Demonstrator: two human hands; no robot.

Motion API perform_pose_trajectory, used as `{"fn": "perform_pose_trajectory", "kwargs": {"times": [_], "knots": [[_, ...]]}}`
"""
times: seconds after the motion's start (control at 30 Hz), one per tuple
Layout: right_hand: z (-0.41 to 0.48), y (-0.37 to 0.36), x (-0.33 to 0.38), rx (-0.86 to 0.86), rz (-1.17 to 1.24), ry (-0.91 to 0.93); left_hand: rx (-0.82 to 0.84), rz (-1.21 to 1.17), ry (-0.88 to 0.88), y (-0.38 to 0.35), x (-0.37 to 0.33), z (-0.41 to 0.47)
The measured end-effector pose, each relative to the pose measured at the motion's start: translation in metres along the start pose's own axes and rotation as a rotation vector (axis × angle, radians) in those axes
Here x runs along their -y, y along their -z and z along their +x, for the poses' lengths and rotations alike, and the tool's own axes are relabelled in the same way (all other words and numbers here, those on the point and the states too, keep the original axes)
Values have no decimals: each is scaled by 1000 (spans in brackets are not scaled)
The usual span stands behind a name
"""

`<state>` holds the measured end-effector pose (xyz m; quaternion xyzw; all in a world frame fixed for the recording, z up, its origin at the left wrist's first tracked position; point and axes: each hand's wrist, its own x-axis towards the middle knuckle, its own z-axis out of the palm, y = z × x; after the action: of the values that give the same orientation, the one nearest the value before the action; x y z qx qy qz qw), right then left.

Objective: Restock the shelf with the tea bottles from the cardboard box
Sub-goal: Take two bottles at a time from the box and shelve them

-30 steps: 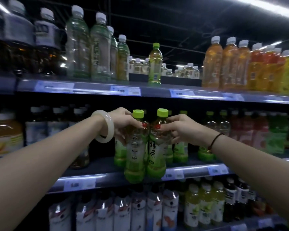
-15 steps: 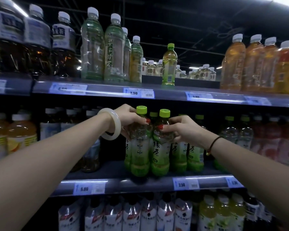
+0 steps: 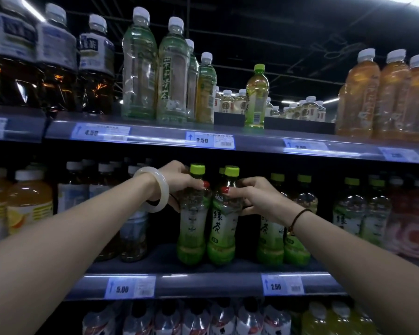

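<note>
Firmly, our left hand (image 3: 177, 183) curls round the shoulder of one green-capped tea bottle (image 3: 191, 228), and our right hand (image 3: 255, 199) grips its twin (image 3: 223, 229). The two stand upright, side by side, on the middle shelf (image 3: 203, 283). Just right of our right grip stand more green tea bottles (image 3: 270, 235); left of our left grip, dark bottles (image 3: 133, 235). Below both, a price tag (image 3: 282, 285) fronts the shelf edge.

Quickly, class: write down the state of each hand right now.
Left hand: grips the left green-capped tea bottle.
Right hand: grips the right green-capped tea bottle.
</note>
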<state>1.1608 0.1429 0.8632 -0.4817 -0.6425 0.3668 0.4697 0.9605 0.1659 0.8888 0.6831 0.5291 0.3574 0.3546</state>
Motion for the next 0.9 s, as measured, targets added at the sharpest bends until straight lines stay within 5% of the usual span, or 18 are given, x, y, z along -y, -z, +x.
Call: {"fn": "perform_pose_trajectory", "kwargs": {"times": [0.5,0.7,0.9], "knots": [[26,0,-19,-13,8,-74,3,-26,79,-6,22,28],[29,-11,-53,-121,112,-18,-252,-164,-34,-32,59,34],[25,-19,-85,-92,115,-77,-219,-157,7,-50,89,28]]}}
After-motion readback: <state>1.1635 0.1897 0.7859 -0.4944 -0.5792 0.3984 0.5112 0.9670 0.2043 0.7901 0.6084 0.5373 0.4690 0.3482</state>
